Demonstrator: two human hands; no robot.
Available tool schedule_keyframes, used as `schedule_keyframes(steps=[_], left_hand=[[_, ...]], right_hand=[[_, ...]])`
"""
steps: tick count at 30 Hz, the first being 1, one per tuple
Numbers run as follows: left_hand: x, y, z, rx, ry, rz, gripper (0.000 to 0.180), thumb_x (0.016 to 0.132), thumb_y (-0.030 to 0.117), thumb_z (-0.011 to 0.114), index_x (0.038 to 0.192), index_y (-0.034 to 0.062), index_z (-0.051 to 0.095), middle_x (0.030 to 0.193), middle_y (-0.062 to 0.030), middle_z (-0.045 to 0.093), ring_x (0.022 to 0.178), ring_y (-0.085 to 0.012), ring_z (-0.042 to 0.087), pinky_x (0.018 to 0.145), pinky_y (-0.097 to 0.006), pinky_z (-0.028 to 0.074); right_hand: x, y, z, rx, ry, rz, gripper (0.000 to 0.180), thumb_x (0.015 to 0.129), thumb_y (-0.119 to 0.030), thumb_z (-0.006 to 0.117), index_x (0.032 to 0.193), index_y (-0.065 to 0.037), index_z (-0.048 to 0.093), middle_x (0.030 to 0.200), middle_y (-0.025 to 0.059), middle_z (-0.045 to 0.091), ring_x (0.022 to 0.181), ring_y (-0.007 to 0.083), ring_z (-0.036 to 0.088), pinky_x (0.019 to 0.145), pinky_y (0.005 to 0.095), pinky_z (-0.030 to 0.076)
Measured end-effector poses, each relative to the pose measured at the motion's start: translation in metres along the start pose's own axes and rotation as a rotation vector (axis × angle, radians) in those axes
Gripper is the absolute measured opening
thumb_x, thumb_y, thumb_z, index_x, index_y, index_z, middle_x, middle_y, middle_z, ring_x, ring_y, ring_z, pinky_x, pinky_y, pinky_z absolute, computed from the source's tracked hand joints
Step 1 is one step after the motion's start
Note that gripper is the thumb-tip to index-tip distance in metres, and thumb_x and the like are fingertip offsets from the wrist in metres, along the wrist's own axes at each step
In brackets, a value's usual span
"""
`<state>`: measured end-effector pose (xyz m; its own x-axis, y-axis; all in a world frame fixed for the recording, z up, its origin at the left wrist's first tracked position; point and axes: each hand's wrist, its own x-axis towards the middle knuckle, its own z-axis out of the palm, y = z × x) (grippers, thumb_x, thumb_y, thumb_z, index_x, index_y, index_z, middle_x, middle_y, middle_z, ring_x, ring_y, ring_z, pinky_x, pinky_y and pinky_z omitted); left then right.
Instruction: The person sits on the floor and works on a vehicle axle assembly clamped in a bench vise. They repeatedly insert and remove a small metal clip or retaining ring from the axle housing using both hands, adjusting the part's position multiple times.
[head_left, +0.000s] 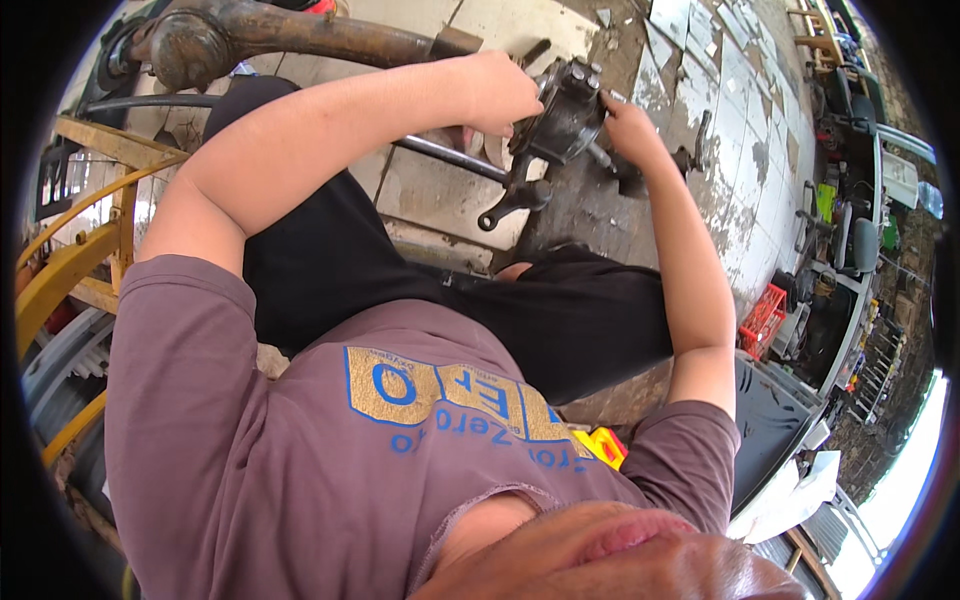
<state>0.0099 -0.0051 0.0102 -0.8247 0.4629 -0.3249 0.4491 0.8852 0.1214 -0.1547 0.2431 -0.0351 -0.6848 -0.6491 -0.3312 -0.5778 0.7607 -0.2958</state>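
Observation:
A dark, greasy steering gearbox (pixel 563 118) with bolts on its top is between my two hands, above a grimy floor. My left hand (pixel 500 95) is closed at its left side, fingers curled against the metal. On the other side my right hand (pixel 632 130) grips the casing's edge, with its fingertips near the top bolts and part of its fingers hidden. A lever arm with an eye at its end (pixel 500 212) hangs from the gearbox's lower side. A dark rod (pixel 450 160) runs from the left toward this lever.
A rusty axle tube (pixel 330 38) lies at the far left. Nearer on the left stands a yellow metal frame (pixel 120 205). Broken tiles (pixel 690 60) are strewn at the far right. A red crate (pixel 764 318) and a cluttered workbench (pixel 855 310) line the right side.

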Motion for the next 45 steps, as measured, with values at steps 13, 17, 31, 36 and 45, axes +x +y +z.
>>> schedule_keyframes(steps=[13,17,31,36,45], left_hand=[[-0.022,-0.005,-0.001,-0.013,-0.044,-0.02,0.026,0.081,0.033,0.071,0.087,0.011,0.082,0.089,-0.0158,0.08,0.088,-0.0334,0.078,0.079,-0.046,0.062],[-0.027,-0.005,-0.007,-0.027,-0.149,-0.035,0.03,0.086,0.031,0.077,0.109,0.0124,0.077,0.096,-0.0078,0.079,0.097,-0.029,0.077,0.086,-0.044,0.061],[-0.022,-0.002,0.004,-0.027,-0.177,-0.052,0.034,0.083,0.028,0.082,0.116,0.019,0.077,0.103,-0.0021,0.08,0.101,-0.0255,0.076,0.09,-0.043,0.06],[-0.015,-0.001,-0.004,-0.03,-0.243,-0.032,0.038,0.084,0.027,0.081,0.12,0.0179,0.075,0.109,-0.0009,0.08,0.102,-0.0258,0.076,0.09,-0.042,0.06],[-0.02,-0.019,-0.023,0.022,-0.004,-0.028,0.027,0.087,0.03,0.07,0.091,0.0054,0.08,0.089,-0.0193,0.077,0.087,-0.0355,0.077,0.079,-0.049,0.061]], right_hand=[[0.001,0.001,-0.01,0.191,-0.045,0.104,0.053,0.09,-0.015,0.055,0.142,-0.015,0.069,0.111,0.0229,0.076,0.095,0.0328,0.073,0.09,0.0404,0.055],[-0.003,-0.013,-0.019,0.181,-0.043,0.088,0.055,0.09,-0.014,0.054,0.142,-0.017,0.068,0.098,0.0214,0.076,0.083,0.0315,0.073,0.084,0.0399,0.057],[-0.01,-0.027,-0.028,0.179,-0.038,0.16,0.048,0.091,-0.018,0.059,0.137,-0.017,0.072,0.076,0.0152,0.071,0.065,0.0245,0.067,0.07,0.0403,0.056],[0.003,0.012,-0.011,0.083,-0.036,0.121,0.047,0.091,-0.018,0.059,0.137,-0.018,0.072,0.077,0.0168,0.071,0.069,0.0269,0.07,0.072,0.041,0.057],[0.002,-0.005,-0.015,0.128,-0.027,0.125,0.043,0.094,-0.019,0.059,0.134,-0.016,0.073,0.087,0.0191,0.073,0.083,0.0326,0.073,0.08,0.0446,0.057]])
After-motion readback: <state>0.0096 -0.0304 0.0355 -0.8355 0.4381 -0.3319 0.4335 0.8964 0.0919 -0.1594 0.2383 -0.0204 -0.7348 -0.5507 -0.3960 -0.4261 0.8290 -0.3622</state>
